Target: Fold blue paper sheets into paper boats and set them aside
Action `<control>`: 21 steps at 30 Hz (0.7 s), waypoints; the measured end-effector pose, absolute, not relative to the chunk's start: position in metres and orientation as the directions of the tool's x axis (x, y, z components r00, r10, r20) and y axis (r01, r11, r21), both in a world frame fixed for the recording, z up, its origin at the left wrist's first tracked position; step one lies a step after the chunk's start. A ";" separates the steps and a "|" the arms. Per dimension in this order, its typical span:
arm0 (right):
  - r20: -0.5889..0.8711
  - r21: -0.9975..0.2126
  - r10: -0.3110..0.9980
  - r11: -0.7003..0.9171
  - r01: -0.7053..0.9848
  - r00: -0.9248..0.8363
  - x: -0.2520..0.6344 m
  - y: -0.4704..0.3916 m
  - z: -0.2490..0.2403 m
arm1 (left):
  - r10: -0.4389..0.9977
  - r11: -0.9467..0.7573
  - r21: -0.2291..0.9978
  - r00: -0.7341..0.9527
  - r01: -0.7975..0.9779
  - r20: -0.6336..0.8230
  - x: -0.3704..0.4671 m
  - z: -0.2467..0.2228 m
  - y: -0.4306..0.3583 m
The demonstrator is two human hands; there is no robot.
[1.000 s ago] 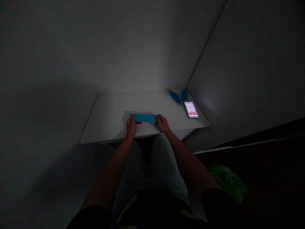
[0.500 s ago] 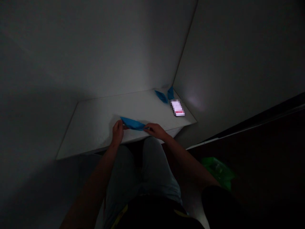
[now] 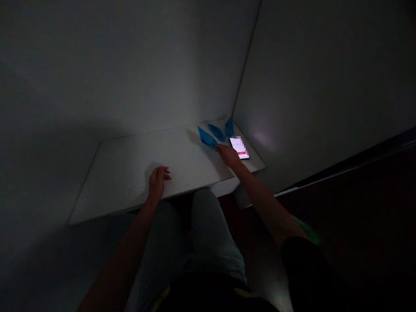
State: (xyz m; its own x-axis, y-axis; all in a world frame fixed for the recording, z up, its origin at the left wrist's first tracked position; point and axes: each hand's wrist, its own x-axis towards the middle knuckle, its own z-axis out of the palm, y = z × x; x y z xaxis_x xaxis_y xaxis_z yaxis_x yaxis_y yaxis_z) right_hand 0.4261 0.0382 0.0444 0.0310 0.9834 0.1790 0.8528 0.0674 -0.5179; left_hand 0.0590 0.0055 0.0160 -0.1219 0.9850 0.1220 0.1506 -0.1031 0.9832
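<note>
A long, pointed blue folded paper (image 3: 206,138) is pinched at its near end by my right hand (image 3: 228,154), over the right part of the white table. Just beyond it lies a second blue folded paper (image 3: 216,131), and a third blue folded paper (image 3: 229,127) sits in the back right corner. Over the table's front edge, my left hand (image 3: 158,180) holds nothing, its fingers apart. Beside my right hand is a phone (image 3: 239,148) with its screen lit.
The white table (image 3: 123,173) stands against a back wall (image 3: 146,65) and a right wall (image 3: 325,78). My legs are under its front edge. Something green (image 3: 307,229) is partly hidden behind my right arm. The room is dark.
My right hand has carried the blue folded paper from the table's front to the back right, near the other two. My left hand has let go of it and opened.
</note>
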 end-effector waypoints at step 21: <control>0.253 -0.742 0.951 0.072 0.666 0.180 0.408 -0.004 -0.001 | 0.988 -0.117 0.969 -0.078 0.218 0.136 0.061 0.017 0.006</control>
State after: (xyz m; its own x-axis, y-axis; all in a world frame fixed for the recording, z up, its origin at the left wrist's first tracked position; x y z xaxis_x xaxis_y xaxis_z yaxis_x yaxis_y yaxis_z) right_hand 0.4079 -0.0038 -0.0012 0.1795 0.9506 0.2533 0.6660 0.0721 -0.7424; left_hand 0.0606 0.0057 0.0170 -0.0775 0.9876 0.1364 0.2183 -0.1167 0.9689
